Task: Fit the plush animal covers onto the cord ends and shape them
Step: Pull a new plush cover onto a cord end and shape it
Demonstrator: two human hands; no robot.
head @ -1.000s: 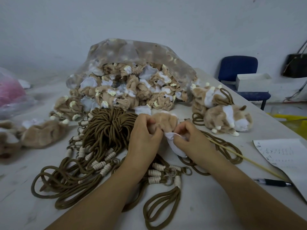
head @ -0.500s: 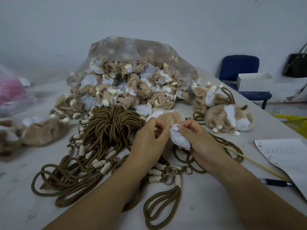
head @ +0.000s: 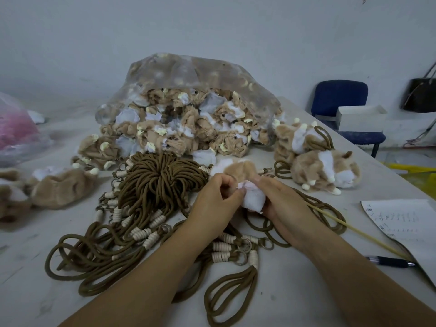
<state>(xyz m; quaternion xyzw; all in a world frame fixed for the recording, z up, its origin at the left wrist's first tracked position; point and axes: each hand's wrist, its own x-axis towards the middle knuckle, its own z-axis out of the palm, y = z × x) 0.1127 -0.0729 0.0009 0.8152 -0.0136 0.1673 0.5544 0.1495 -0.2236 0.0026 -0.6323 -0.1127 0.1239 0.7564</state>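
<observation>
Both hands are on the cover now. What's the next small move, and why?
Probably roll the white end further toward the tan part with both pinches. The left hand and right hand both pinch the plush cover at its bunched white end, so it looks only half shaped.

Your left hand (head: 215, 197) now presses right up against your right hand (head: 283, 201), fingertips pinching the white end of the plush cover (head: 253, 200), which sits lower in your right palm than before.
</observation>
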